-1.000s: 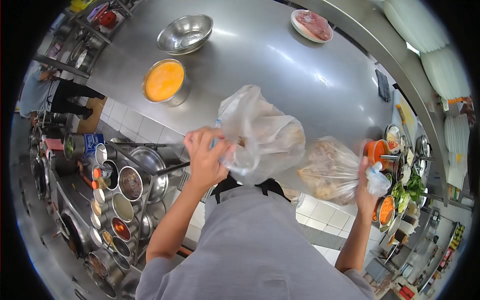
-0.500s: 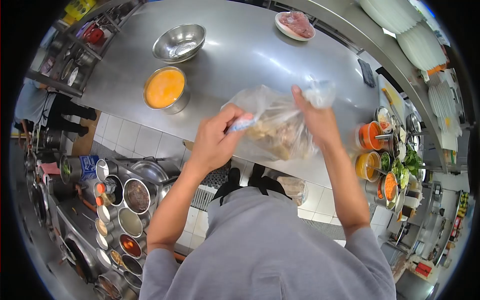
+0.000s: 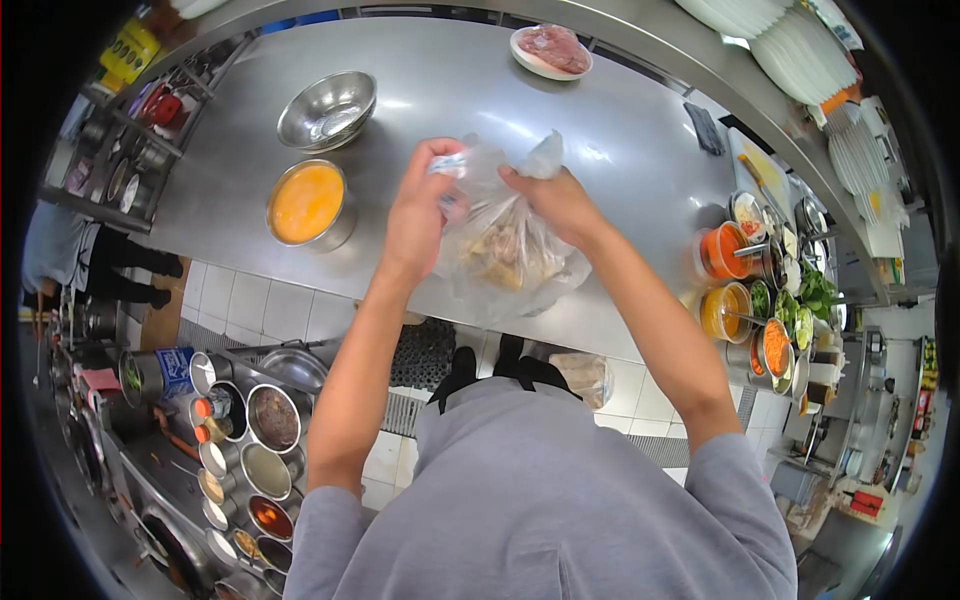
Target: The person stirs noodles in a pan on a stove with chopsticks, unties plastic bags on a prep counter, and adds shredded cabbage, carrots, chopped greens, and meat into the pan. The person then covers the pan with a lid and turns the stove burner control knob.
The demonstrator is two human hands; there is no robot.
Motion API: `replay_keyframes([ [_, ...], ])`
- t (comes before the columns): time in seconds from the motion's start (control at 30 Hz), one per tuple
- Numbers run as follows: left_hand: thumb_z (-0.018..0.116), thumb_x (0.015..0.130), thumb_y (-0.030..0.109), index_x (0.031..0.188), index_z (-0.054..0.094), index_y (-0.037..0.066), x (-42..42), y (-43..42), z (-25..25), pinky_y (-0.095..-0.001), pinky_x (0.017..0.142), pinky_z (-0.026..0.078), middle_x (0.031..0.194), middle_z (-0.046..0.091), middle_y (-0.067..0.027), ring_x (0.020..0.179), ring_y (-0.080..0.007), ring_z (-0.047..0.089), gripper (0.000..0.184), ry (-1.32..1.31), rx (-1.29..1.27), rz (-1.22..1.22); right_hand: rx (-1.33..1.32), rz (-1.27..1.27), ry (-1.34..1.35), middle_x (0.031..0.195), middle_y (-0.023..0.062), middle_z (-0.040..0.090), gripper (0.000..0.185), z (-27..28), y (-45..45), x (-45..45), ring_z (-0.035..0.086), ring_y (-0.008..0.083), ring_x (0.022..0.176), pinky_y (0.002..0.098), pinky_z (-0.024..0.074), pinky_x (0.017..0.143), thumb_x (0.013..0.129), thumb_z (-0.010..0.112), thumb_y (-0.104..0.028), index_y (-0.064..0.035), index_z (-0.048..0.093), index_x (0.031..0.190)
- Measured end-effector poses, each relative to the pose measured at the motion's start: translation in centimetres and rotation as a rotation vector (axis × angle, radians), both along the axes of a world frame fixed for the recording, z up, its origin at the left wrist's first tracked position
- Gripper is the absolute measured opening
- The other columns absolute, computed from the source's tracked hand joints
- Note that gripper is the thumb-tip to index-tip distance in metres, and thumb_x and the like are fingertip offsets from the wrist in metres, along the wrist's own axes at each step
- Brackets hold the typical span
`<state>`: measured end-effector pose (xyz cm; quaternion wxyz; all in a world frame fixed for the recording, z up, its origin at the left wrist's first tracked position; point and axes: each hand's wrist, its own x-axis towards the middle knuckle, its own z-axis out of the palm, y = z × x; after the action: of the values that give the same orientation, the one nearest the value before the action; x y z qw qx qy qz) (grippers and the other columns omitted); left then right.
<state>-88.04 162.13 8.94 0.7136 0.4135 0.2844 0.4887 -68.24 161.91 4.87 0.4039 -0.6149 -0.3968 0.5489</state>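
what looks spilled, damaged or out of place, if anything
Nothing stands out. The steel bowl and pot of orange liquid stand on the table with no spill visible around them, and the meat lies on its white dish. The plastic bags between left hand and right hand show no obvious tear.

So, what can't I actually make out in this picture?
- Head view: exactly what food is inside the plastic bag; cloudy, creased plastic veils it.
- Head view: how the left hand grips; blur and bag plastic cover the contact.
- Head view: the full upper stack of white plates; cut off by the top edge.
- Head view: the wording on the yellow item; too small.
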Motion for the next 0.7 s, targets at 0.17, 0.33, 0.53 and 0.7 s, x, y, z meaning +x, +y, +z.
replay_keyframes([
  [0.17,0.066,0.079,0.011,0.119,0.049,0.003,3.6,-0.2,-3.8,-0.0302,0.071,0.050,0.105,0.063,-0.0131,0.090,-0.0235,0.062,0.045,0.708,0.541,0.063,-0.134,0.148,0.194,0.101,0.0118,0.063,0.034,1.1,1.5,0.0,0.061,0.0186,0.095,0.0331,0.0507,0.076,0.087,0.063,-0.017,0.0022,0.059,0.114],
  [0.33,0.073,0.076,0.018,0.114,0.055,-0.001,3.2,1.3,-5.7,-0.0406,0.082,0.049,0.103,0.066,-0.0216,0.097,-0.0383,0.064,0.047,1.047,0.405,0.014,-0.102,0.251,0.331,0.104,0.0118,0.060,0.036,1.2,0.3,1.1,0.061,0.0203,0.097,0.0336,0.0518,0.081,0.086,0.058,-0.009,0.0013,0.054,0.120],
  [0.53,0.071,0.080,0.014,0.100,0.063,-0.004,2.2,1.1,-6.0,-0.0354,0.076,0.049,0.092,0.070,-0.0128,0.084,-0.0245,0.066,0.028,0.734,0.325,0.315,0.423,0.132,-0.272,0.104,0.0133,0.061,0.042,-6.8,-2.1,2.5,0.060,0.0257,0.095,0.0389,0.0475,0.086,0.081,0.057,-0.007,-0.0009,0.052,0.123],
  [0.7,0.070,0.082,0.009,0.090,0.064,0.002,1.9,1.1,-3.6,-0.0248,0.053,0.040,0.076,0.059,-0.0001,0.064,-0.0079,0.052,0.012,0.385,-0.169,0.249,0.574,0.465,-1.047,0.096,0.0141,0.062,0.029,-4.2,-3.9,3.5,0.056,0.0272,0.094,0.0420,0.0353,0.092,0.077,0.060,-0.011,-0.0060,0.065,0.106],
])
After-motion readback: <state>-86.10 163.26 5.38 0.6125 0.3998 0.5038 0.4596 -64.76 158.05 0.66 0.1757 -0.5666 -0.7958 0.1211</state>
